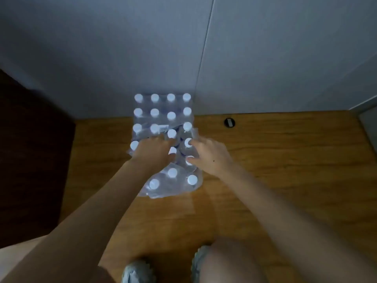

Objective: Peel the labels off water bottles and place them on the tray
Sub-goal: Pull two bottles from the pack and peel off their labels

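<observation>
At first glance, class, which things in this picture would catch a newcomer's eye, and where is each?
The pack of water bottles stands out first: rows of white caps in clear plastic wrap, on the wooden floor against the grey wall. Next, the left hand and right hand reach into the pack's torn near end. A small round black fitting sits in the floor farther right.

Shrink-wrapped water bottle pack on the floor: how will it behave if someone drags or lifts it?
The water bottle pack is probably heavy: many capped bottles show. The plastic wrap looks torn and crumpled at the near end, so it likely sags and lets near bottles tip. On the wooden floor it should slide rather than roll.
</observation>
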{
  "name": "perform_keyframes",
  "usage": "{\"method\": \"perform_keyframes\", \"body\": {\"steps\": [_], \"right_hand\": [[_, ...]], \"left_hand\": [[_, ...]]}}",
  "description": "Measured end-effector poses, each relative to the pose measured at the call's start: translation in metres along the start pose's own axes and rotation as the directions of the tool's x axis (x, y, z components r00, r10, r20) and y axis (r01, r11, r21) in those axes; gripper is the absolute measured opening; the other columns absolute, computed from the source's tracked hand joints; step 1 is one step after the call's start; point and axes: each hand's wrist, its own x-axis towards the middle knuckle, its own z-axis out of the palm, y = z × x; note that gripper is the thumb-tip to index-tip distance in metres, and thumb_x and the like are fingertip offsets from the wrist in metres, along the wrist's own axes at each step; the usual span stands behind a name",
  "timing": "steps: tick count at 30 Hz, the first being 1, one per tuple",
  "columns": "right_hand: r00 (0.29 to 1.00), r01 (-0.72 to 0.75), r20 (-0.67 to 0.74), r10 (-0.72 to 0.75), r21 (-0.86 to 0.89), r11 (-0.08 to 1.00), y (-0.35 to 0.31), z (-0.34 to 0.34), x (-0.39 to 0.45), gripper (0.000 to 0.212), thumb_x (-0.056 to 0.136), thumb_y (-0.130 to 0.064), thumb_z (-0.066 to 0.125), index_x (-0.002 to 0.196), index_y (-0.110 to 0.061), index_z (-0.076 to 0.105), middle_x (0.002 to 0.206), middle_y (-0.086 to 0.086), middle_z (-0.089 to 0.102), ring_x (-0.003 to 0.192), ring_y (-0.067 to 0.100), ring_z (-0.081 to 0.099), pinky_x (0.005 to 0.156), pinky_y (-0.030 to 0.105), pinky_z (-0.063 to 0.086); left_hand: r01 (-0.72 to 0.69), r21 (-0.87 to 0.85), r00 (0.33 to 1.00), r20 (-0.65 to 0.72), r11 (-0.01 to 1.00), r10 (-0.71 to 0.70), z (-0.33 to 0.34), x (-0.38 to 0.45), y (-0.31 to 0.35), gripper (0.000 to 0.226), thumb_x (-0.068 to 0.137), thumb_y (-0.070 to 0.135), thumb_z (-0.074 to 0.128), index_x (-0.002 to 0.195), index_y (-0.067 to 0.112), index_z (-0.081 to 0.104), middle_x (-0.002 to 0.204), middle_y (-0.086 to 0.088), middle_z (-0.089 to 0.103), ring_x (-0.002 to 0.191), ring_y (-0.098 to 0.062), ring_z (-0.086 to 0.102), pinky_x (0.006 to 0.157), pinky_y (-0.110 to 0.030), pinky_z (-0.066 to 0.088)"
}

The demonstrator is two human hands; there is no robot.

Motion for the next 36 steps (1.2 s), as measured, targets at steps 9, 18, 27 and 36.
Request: {"method": "perform_keyframes", "body": {"steps": [9, 18, 27, 36], "right_hand": [[0.997, 0.064, 0.052, -0.054, -0.204, 0.977, 0.015, 0.086, 0.033, 0.022, 0.083, -0.023, 0.057, 0.077, -0.017, 0.038, 0.064, -0.001, 0.039, 0.07, 0.026, 0.057, 0.053, 0.031, 0.033], [0.999, -0.004, 0.04, 0.006, -0.069, 0.998, 0.013, 0.088, 0.038, 0.023, 0.083, -0.026, 0.062, 0.082, -0.018, 0.04, 0.098, 0.009, 0.055, 0.084, 0.029, 0.056, 0.057, 0.033, 0.037], [0.993, -0.117, -0.022, 0.117, 0.023, 0.993, -0.016, -0.013, 0.002, 0.026, 0.076, -0.03, 0.066, 0.098, -0.019, 0.057, 0.068, -0.002, 0.053, 0.067, 0.025, 0.061, 0.052, 0.028, 0.031], [0.994, -0.081, -0.069, 0.082, 0.021, 0.996, -0.077, -0.203, -0.061, 0.03, 0.082, -0.032, 0.066, 0.107, -0.017, 0.06, 0.058, -0.008, 0.044, 0.046, 0.011, 0.042, 0.042, 0.019, 0.015]], "left_hand": [[-0.046, 0.066, 0.999, 0.004, 0.997, 0.046, 0.089, 0.042, -0.023, 0.044, 0.089, 0.037, 0.051, 0.13, 0.021, 0.046, 0.102, -0.011, 0.068, 0.089, -0.033, 0.064, 0.064, -0.036, 0.045], [-0.024, -0.024, 0.993, 0.116, 0.999, 0.026, 0.089, 0.06, -0.007, 0.029, 0.084, 0.025, 0.061, 0.107, 0.011, 0.051, 0.103, -0.014, 0.064, 0.091, -0.033, 0.062, 0.061, -0.034, 0.036], [0.062, -0.19, 0.998, 0.009, 0.98, -0.062, -0.02, 0.018, 0.002, 0.021, 0.08, 0.024, 0.058, 0.099, 0.017, 0.052, 0.093, -0.011, 0.066, 0.074, -0.026, 0.048, 0.061, -0.032, 0.031], [0.102, -0.225, 0.992, -0.054, 0.969, -0.117, -0.208, -0.067, 0.034, 0.027, 0.084, 0.029, 0.059, 0.108, 0.019, 0.052, 0.084, -0.006, 0.067, 0.067, -0.025, 0.057, 0.058, -0.032, 0.047]]}}
